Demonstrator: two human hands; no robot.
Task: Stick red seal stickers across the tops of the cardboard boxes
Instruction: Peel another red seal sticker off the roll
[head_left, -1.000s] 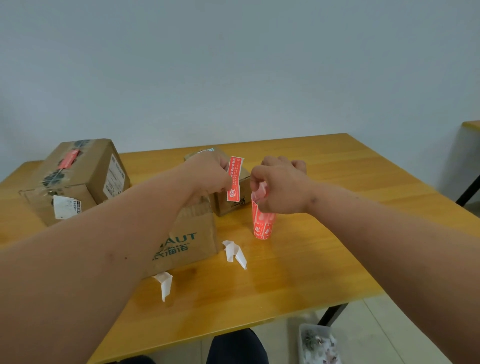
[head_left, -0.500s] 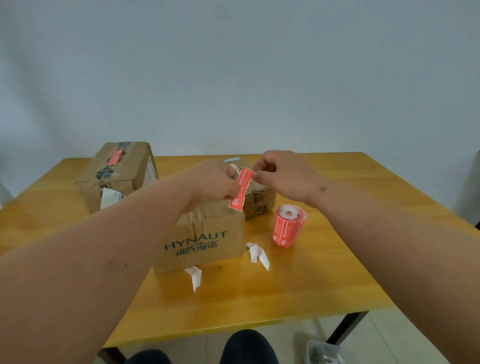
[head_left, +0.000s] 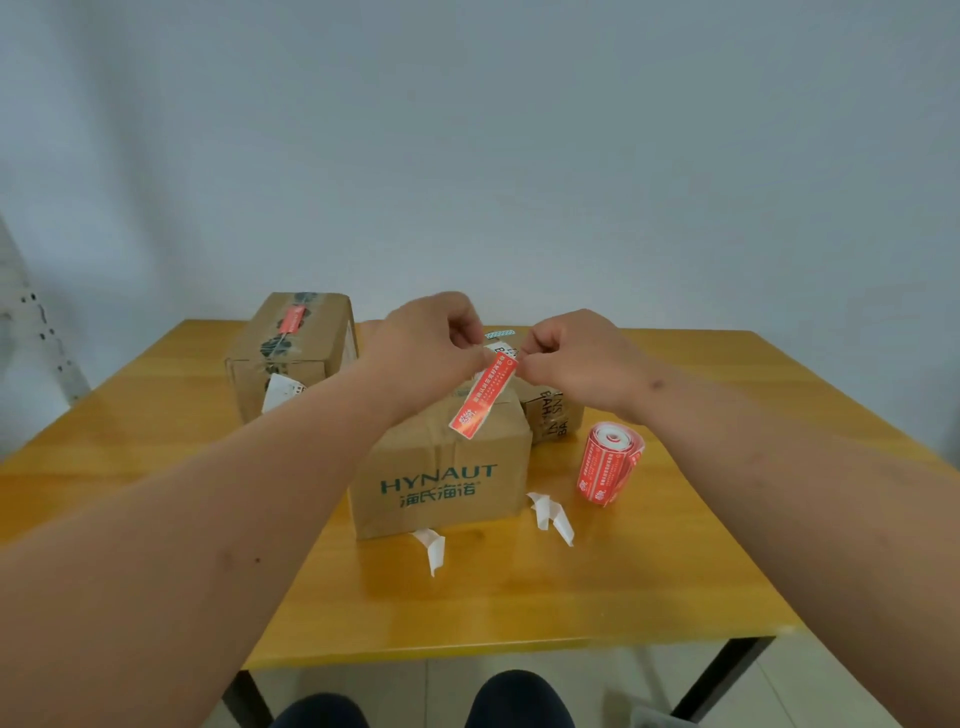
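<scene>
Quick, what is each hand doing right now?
Left hand: pinching the red sticker at its top.
Right hand: pinching the same sticker's top end.

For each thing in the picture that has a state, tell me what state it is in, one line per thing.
Red seal sticker: peeled off, pinched at its top by both hands, hanging over the HYNAUT box.
Left hand: pinches the sticker.
Right hand: pinches the sticker.
Brown HYNAUT cardboard box: no seal visible yet.
Far-left cardboard box: red seal already on top.
Red sticker roll: standing upright, end loose.
White backing strips: discarded on the table.

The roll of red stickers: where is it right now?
The roll of red stickers stands on the table, right of the HYNAUT box, below the right hand.
</scene>
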